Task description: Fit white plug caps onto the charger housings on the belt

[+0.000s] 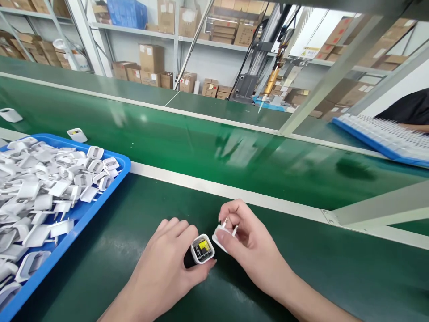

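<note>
My left hand is closed around a white charger housing. Its open end faces up toward me and shows a yellow and black component inside. Between the thumb and fingers of my right hand is a white plug cover with two metal pins pointing up and away. The cover is close beside the housing's open end, with a small gap between them. Left of my hands lies a blue tray heaped with white plug covers, many with pins showing.
A green conveyor belt runs across beyond the bench, with a white housing on it near the tray. Pale metal posts rise at right. A machine stands behind the belt, and a blue tray of white parts is near a person's dark sleeve.
</note>
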Action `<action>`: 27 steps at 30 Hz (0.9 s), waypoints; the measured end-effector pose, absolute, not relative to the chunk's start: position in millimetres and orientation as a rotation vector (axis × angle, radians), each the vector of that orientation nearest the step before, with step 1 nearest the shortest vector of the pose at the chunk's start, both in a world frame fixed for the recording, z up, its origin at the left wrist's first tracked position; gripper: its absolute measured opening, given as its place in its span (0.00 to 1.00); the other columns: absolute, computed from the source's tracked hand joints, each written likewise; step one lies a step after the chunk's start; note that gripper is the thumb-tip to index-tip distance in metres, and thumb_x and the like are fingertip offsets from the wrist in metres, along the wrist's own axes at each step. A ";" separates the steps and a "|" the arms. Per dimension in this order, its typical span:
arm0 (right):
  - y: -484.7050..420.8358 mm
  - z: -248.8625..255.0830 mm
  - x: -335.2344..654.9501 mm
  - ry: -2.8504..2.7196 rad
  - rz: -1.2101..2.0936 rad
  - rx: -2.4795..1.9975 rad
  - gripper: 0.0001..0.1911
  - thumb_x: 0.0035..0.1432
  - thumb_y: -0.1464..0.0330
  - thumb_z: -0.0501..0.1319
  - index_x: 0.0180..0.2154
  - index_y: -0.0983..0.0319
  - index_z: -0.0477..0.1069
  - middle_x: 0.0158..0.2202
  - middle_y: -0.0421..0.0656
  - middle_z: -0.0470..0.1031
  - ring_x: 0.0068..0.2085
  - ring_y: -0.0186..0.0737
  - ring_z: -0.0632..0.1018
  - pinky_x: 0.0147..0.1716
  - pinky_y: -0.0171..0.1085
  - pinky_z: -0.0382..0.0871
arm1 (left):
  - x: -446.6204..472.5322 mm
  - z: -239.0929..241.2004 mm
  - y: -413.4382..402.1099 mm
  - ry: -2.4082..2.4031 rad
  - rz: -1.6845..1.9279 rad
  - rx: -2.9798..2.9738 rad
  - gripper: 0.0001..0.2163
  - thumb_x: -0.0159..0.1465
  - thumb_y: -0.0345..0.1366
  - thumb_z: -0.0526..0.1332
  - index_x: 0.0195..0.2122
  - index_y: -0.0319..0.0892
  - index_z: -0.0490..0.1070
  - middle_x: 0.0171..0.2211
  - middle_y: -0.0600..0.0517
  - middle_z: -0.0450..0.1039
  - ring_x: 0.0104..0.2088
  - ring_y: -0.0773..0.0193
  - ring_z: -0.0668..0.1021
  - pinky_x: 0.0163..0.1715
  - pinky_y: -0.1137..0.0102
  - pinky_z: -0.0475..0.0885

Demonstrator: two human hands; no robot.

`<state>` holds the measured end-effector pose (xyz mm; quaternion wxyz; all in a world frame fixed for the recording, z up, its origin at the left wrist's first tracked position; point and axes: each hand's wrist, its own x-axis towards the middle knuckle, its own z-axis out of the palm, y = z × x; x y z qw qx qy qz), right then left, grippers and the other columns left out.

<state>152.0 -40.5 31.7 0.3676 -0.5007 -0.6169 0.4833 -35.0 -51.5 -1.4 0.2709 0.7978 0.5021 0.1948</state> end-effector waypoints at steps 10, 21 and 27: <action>-35.1 40.7 157.7 -1.934 1.247 -1.220 0.17 0.56 0.58 0.74 0.37 0.60 0.71 0.26 0.35 0.72 0.28 0.33 0.70 0.27 0.31 0.61 | -36.0 -1.5 -51.9 1.326 0.548 2.165 0.12 0.64 0.37 0.63 0.29 0.43 0.60 0.30 0.55 0.65 0.34 0.59 0.65 0.36 0.64 0.56; -31.9 58.3 158.8 -2.741 0.341 -0.909 0.17 0.77 0.67 0.50 0.37 0.64 0.72 0.32 0.42 0.69 0.33 0.38 0.64 0.32 0.38 0.57 | -36.1 -5.8 -48.9 1.299 0.634 2.180 0.10 0.61 0.33 0.62 0.28 0.43 0.59 0.29 0.56 0.65 0.32 0.61 0.66 0.35 0.65 0.57; -29.5 52.3 157.3 -2.748 0.292 -0.813 0.13 0.73 0.76 0.52 0.34 0.64 0.69 0.32 0.42 0.69 0.32 0.37 0.61 0.32 0.39 0.56 | -38.0 -4.7 -47.1 1.288 0.664 2.206 0.14 0.65 0.37 0.64 0.27 0.43 0.58 0.28 0.57 0.63 0.31 0.61 0.65 0.35 0.65 0.57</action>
